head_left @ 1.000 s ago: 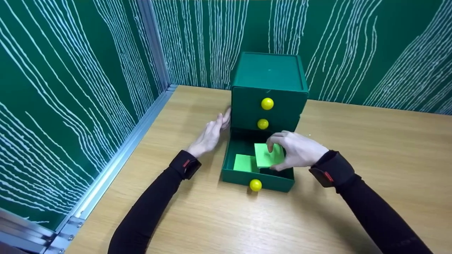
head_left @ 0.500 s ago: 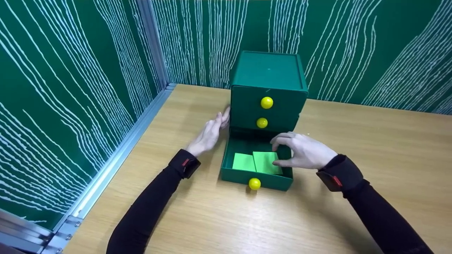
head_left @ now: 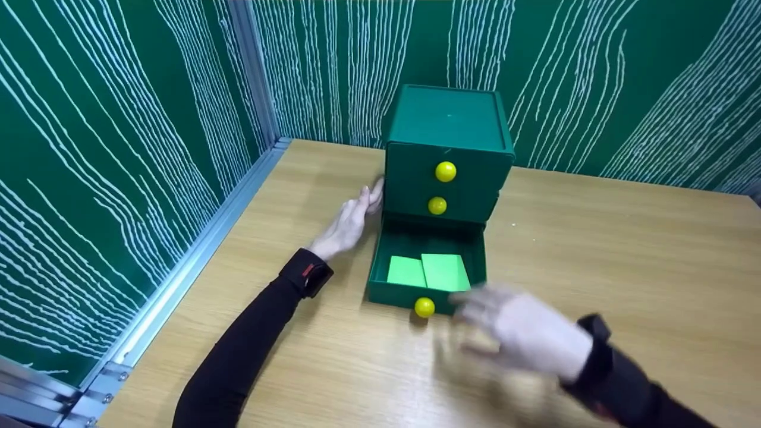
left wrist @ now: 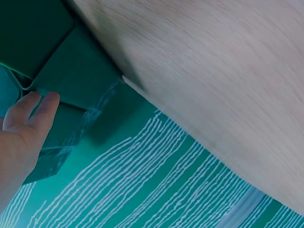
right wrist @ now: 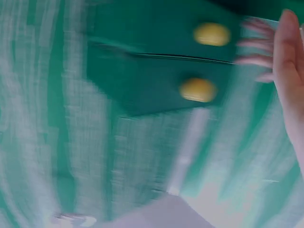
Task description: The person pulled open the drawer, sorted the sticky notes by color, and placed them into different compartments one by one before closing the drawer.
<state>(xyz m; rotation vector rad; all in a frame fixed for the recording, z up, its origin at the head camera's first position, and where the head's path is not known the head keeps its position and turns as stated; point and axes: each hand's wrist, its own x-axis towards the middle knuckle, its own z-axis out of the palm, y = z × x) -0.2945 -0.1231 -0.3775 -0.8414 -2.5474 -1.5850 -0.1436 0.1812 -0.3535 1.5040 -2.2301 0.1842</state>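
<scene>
A green drawer unit (head_left: 449,119) with yellow ball knobs stands on the table. Its bottom drawer (head_left: 392,293) is pulled out and holds two pads of light green sticky notes; the right pad (head_left: 447,272) slightly overlaps the left pad (head_left: 405,271). My left hand (head_left: 345,226) rests its extended fingers against the unit's left side; the left wrist view shows that hand (left wrist: 23,133) at the unit's seams. Blurred by motion, my right hand (head_left: 523,330) is in front of the drawer's right corner, near the lower knob (head_left: 424,307), fingers loose and holding nothing.
The wooden table (head_left: 309,368) extends around the unit. Behind it and at the left rise green walls (head_left: 553,77) with wavy white lines. A metal rail (head_left: 196,249) runs along the table's left edge.
My right hand has set the right sticky note pad down in the drawer, let go of it, and moved out toward the front. The left hand stays at the unit's side.
</scene>
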